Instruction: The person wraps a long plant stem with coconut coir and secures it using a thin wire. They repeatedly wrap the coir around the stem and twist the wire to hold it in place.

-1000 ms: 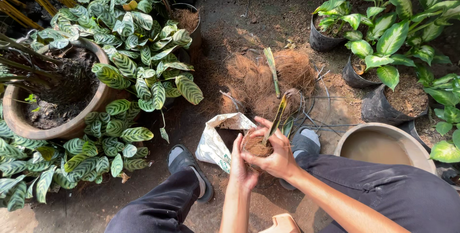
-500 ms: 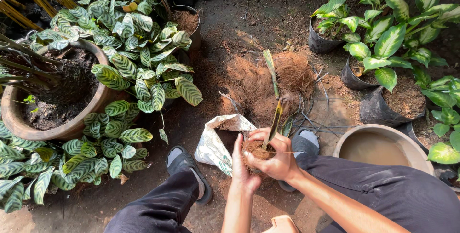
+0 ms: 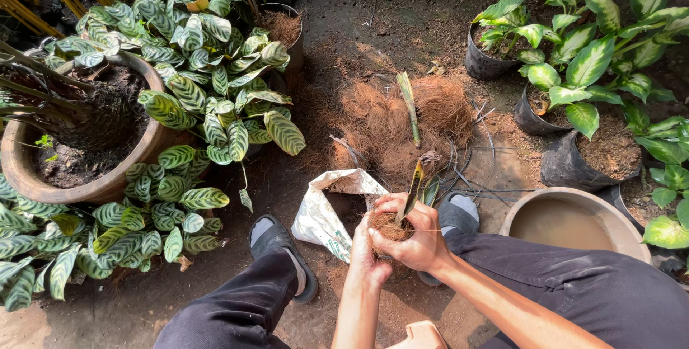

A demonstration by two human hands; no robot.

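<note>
Both hands meet at lower centre of the frame, cupped around one small bundle. The right hand (image 3: 416, 241) lies over the top and right side of a ball of brown fibre (image 3: 391, 228); its fingers (image 3: 402, 205) are curled and pressed against the fibre, closing on it. The left hand (image 3: 366, 256) supports the ball from below and from the left, fingers wrapped round the underside; their tips are hidden behind the bundle.

A plant cutting (image 3: 414, 187), yellow-green and narrow, rises out of the fibre ball. Its long axis runs from the ball up and slightly to the right, toward the upper middle of the frame, so the free tip points away from the wearer and clear of both hands. The base sits inside the fibre, directly between the two palms. The right hand is the nearer to the stem; its thumb and forefinger lie just beside the point where the stem enters the ball.

Surroundings: a loose heap of coconut fibre (image 3: 402, 123) on the ground just above the hands, with a second green stalk (image 3: 409, 109) lying on it, long axis near vertical in the frame. A white plastic sack (image 3: 323, 213), open-mouthed, lies left of the hands. A round basin of murky water (image 3: 567, 220) stands at lower right. A large clay pot (image 3: 100, 177) with striped-leaf foliage fills the left; black nursery bags (image 3: 588, 155) with broad-leaved plants occupy the upper right. Two dark sandalled feet flank the hands on bare soil.
</note>
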